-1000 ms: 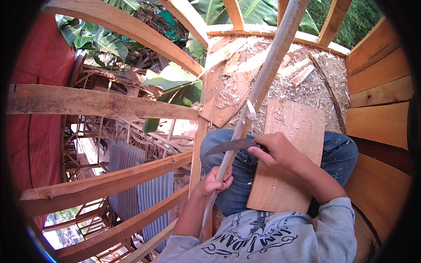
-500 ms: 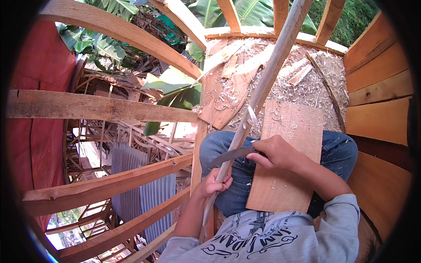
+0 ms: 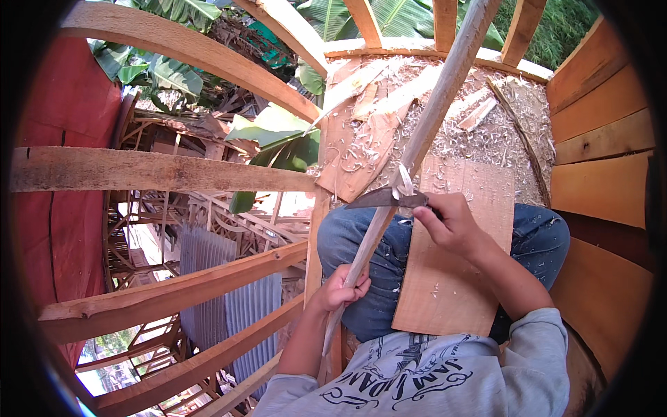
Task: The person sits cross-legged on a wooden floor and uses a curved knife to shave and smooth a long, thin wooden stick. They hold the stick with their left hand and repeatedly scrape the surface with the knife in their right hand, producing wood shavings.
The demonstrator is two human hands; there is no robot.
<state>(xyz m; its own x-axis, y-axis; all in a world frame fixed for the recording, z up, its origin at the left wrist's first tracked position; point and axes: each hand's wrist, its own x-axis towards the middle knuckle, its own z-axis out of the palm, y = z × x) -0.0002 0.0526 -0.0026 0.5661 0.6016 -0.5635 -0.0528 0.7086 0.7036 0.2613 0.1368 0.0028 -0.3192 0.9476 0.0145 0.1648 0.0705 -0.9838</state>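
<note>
A long wooden pole (image 3: 434, 115) slants from the top right down to my lap. My left hand (image 3: 340, 288) is wrapped round its lower part, beside my left knee. My right hand (image 3: 448, 219) grips the handle end of a knife (image 3: 379, 198) with a dark, curved blade. The blade lies across the pole, well above my left hand, its tip pointing left. A pale curled shaving (image 3: 403, 177) clings to the pole at the blade. Across my lap rests a flat wooden board (image 3: 455, 278), with a few shavings on it.
Wood shavings (image 3: 493, 139) and loose plank pieces (image 3: 372, 149) cover the floor ahead. A thin dark stick (image 3: 521, 132) lies at the right. Slatted wooden rails (image 3: 167, 170) stand left, a plank wall (image 3: 597, 187) right. Beyond the rails are corrugated sheets (image 3: 253, 320).
My right hand has pushed the knife up along the pole, away from my left hand. The shaving at the blade has bunched up. My left hand has stayed in place.
</note>
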